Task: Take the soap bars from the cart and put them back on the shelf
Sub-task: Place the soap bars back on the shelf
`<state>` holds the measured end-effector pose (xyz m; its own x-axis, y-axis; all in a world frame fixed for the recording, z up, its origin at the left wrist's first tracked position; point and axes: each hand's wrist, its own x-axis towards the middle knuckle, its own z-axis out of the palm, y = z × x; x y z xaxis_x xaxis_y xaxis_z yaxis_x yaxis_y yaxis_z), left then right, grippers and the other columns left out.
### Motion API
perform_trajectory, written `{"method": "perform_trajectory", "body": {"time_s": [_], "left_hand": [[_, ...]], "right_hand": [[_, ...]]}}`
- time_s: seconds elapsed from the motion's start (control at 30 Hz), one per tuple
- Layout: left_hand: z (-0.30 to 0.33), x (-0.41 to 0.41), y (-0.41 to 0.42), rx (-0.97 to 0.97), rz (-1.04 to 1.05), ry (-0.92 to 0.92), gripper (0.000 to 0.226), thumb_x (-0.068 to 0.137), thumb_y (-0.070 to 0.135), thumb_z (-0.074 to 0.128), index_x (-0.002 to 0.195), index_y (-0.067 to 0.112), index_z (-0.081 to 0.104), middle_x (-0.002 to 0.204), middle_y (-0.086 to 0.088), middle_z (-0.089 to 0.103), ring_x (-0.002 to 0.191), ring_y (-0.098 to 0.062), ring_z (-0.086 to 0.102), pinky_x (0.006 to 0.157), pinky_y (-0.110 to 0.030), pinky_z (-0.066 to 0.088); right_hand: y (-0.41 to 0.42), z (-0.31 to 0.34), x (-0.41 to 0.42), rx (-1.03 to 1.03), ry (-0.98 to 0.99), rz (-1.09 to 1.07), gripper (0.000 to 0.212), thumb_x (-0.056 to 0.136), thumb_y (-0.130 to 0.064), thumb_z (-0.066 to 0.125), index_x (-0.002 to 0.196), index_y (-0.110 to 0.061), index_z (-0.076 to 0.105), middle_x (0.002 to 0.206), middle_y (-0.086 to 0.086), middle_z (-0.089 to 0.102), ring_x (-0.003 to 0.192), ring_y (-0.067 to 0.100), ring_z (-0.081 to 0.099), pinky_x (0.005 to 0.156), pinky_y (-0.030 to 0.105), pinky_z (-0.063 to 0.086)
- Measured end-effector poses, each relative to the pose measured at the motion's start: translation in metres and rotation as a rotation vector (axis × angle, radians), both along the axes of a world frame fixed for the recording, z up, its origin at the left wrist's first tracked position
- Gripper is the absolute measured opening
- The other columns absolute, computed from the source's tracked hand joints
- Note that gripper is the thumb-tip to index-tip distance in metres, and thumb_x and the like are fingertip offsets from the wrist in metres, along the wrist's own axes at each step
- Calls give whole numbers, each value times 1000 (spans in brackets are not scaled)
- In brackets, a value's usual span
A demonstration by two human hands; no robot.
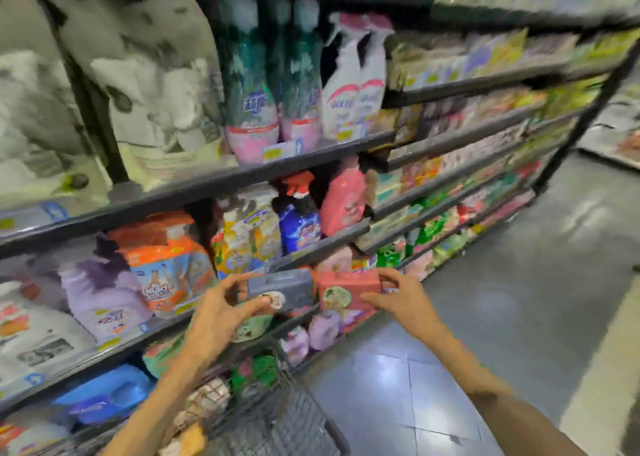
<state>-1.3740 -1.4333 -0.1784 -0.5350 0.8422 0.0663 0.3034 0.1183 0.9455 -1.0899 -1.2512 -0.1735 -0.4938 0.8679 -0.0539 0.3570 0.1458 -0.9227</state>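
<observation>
My left hand (225, 308) grips a dark grey soap bar box (282, 289) by its left end. My right hand (398, 296) holds a pink-red soap bar box (348, 289) by its right end. Both boxes are held side by side, almost touching, above the black wire cart (277, 417) and in front of the lower shelves. More soap packs (254, 372), green and pink, lie inside the cart below my hands. The soap shelves (450, 192) with small stacked boxes run off to the right. The picture is blurred.
Black shelving (242, 178) fills the left and centre, carrying bottles, spray bottles and refill pouches. Purple pouches (323, 327) sit on the bottom shelf just behind the cart. The grey tiled aisle floor (485, 317) stretches away on the right.
</observation>
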Motion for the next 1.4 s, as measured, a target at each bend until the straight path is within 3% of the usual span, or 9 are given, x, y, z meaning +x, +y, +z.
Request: {"method": "perform_trajectory", "body": {"time_s": [0.1, 0.2, 0.3, 0.43, 0.63, 0.73, 1.0, 1.2, 1.4], "left_hand": [[39, 36, 44, 91, -77, 43, 35, 73, 18, 86, 100, 32, 68, 85, 29, 72, 74, 3, 67, 69, -11, 52], [67, 75, 90, 130, -168, 88, 35, 76, 14, 86, 106, 23, 72, 94, 15, 77, 80, -3, 72, 71, -14, 54], [90, 120, 141, 176, -249, 128, 36, 75, 19, 87, 107, 24, 72, 98, 14, 77, 88, -6, 73, 80, -21, 57], [117, 192, 209, 243, -310, 191, 36, 74, 23, 88, 105, 29, 71, 95, 24, 75, 86, 4, 71, 78, -11, 52], [137, 285, 305, 302, -335, 204, 35, 76, 34, 87, 107, 34, 71, 100, 12, 77, 94, -10, 73, 79, -34, 59], [145, 324, 342, 341, -326, 197, 39, 75, 35, 86, 110, 26, 72, 97, 17, 76, 92, -1, 71, 79, -22, 56], [146, 363, 447, 333, -272, 191, 34, 77, 26, 86, 108, 26, 72, 94, 27, 74, 87, 1, 71, 72, -11, 53], [139, 348, 529, 335, -181, 174, 58, 73, 57, 82, 122, 29, 68, 99, 4, 76, 91, -17, 73, 75, -42, 61], [154, 328, 602, 286, -9, 245, 44, 78, 46, 81, 117, 30, 69, 107, 16, 73, 100, -1, 67, 89, -34, 57]], "right_hand": [[22, 32, 51, 82, 34, -95, 45, 71, -8, 88, 108, -25, 69, 98, 0, 77, 94, 13, 71, 86, 33, 59], [46, 61, 105, 139, 60, -185, 44, 70, -6, 88, 107, -24, 70, 97, -3, 76, 89, 5, 70, 87, 30, 57], [73, 85, 165, 176, 99, -249, 46, 72, -4, 86, 114, -11, 70, 100, 4, 76, 91, 13, 71, 85, 31, 58], [114, 116, 246, 261, 98, -281, 42, 75, -8, 85, 114, -11, 69, 103, 3, 76, 96, 16, 73, 83, 27, 58], [183, 159, 348, 314, 86, -298, 45, 77, -9, 84, 118, -9, 66, 104, 0, 75, 91, 6, 71, 74, 15, 54], [218, 176, 382, 332, 85, -282, 42, 79, -10, 83, 118, -11, 66, 104, -2, 74, 87, -2, 70, 72, 11, 52], [333, 185, 422, 330, 102, -274, 43, 79, -13, 83, 119, -15, 67, 105, -5, 74, 92, 0, 70, 73, 11, 52], [440, 181, 406, 323, 99, -206, 38, 79, -14, 83, 111, -25, 65, 101, -9, 73, 90, -2, 70, 73, 13, 54], [548, 184, 367, 307, 113, -76, 39, 81, -11, 82, 115, -19, 65, 104, -6, 73, 91, 0, 70, 72, 12, 53]]}}
